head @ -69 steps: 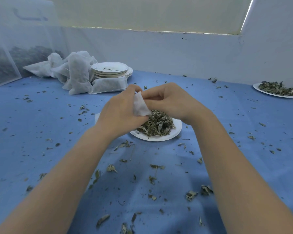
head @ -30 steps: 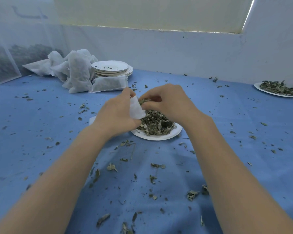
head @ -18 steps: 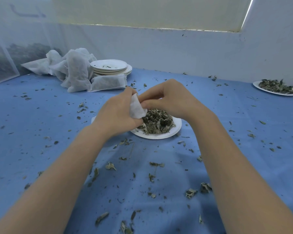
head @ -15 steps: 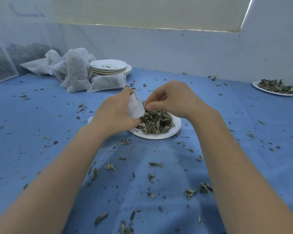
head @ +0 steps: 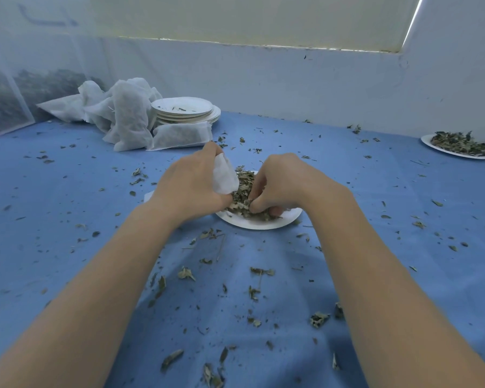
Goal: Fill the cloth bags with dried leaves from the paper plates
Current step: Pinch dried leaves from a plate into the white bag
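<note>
Mid-bench, the left hand [head: 191, 189] grips a cloth bag [head: 224, 177] just above the paper plate [head: 259, 221] so the right hand [head: 280, 186], fingers curled pinching dried leaves [head: 242, 189], has a short carry.

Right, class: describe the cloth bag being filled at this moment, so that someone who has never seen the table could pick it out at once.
Start at the blue table and find the paper plate of dried leaves near its middle. Just above its left edge, the left hand grips a small white cloth bag. Unlike the bags piled at the back beside the stacked plates, it is the only one held.
</note>
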### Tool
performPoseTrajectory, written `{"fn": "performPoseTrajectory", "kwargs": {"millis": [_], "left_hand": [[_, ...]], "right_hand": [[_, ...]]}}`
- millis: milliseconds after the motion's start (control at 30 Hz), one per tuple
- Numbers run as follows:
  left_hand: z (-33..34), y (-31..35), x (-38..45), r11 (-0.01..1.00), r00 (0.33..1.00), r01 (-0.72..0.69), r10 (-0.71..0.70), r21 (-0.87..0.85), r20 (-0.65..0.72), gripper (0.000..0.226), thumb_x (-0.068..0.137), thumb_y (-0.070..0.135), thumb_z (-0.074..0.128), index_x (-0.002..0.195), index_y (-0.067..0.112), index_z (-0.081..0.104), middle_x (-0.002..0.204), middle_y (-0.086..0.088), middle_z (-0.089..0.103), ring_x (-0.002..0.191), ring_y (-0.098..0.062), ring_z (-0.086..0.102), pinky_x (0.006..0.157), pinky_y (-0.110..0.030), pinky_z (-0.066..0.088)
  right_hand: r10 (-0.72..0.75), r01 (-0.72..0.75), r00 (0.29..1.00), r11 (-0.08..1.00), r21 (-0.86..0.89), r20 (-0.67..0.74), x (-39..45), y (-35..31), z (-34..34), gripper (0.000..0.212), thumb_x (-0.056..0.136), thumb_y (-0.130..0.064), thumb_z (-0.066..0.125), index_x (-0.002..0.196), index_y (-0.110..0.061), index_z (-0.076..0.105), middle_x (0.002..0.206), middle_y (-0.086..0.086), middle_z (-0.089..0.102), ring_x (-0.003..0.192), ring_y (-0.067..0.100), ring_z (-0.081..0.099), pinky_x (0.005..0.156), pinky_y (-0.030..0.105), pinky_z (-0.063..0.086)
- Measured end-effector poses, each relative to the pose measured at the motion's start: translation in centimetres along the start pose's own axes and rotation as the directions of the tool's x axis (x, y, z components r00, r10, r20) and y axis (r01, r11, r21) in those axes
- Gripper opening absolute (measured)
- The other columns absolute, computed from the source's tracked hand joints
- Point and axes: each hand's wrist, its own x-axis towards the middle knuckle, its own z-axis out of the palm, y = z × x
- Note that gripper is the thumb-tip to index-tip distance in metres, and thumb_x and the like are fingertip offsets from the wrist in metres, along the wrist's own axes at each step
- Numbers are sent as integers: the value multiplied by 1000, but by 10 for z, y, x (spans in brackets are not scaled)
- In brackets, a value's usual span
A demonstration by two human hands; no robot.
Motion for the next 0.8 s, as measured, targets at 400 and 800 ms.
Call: {"fn": "performPoseTrajectory", "kwargs": {"millis": [400, 800], "left_hand": [[4, -3, -1, 997, 999, 13, -17, 74, 44, 53, 70, 27, 71, 113, 18, 42, 101, -4, 59, 90, -28, 53, 67, -33, 38], [10, 9, -2, 999, 998, -41, 40, -18, -38, 47, 68, 23, 68, 108, 15, 45, 85, 1, 54, 81, -27, 54, 64, -32, 34]], "right_hand": [[-44, 119, 963, 954, 274, -265, -6, 15, -26, 7, 77, -17, 76, 82, -21, 73, 75, -2, 69, 63, 16, 68, 42, 4, 37], [-276, 309, 935, 942, 129, -221, -4, -14, -9, 11, 77, -16, 72, 86, -21, 77, 81, 7, 72, 78, 22, 64, 73, 31, 49]]}}
